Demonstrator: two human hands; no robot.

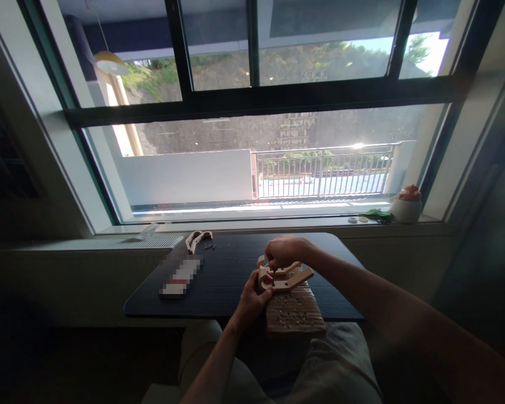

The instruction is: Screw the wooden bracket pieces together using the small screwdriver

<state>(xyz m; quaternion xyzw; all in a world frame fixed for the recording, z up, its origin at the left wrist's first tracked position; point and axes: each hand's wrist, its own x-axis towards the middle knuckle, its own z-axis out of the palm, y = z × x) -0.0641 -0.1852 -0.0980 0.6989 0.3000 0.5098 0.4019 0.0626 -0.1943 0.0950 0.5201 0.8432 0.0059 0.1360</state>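
My left hand (252,300) is closed around the near left end of a pale wooden piece (283,285), which has a curved hook-like end, dark holes and an angled arm. Above it, my right hand (284,251) makes a fist on a screwdriver (273,277); its handle is hidden in the fist, and the thin dark shaft points down at the wood. Another pale wooden arm (288,270) lies just behind, partly covered by my right hand. Beneath the wood is a brown ridged board (297,314) dotted with small holes or bits, at the table's front edge.
On the dark table (219,280), a curved pale wooden part (197,241) lies at the back left, beside several small screws (210,246). A blurred-out flat item (180,278) is nearer. The window sill carries a white jar (406,207) with an orange top and a green bundle (376,214).
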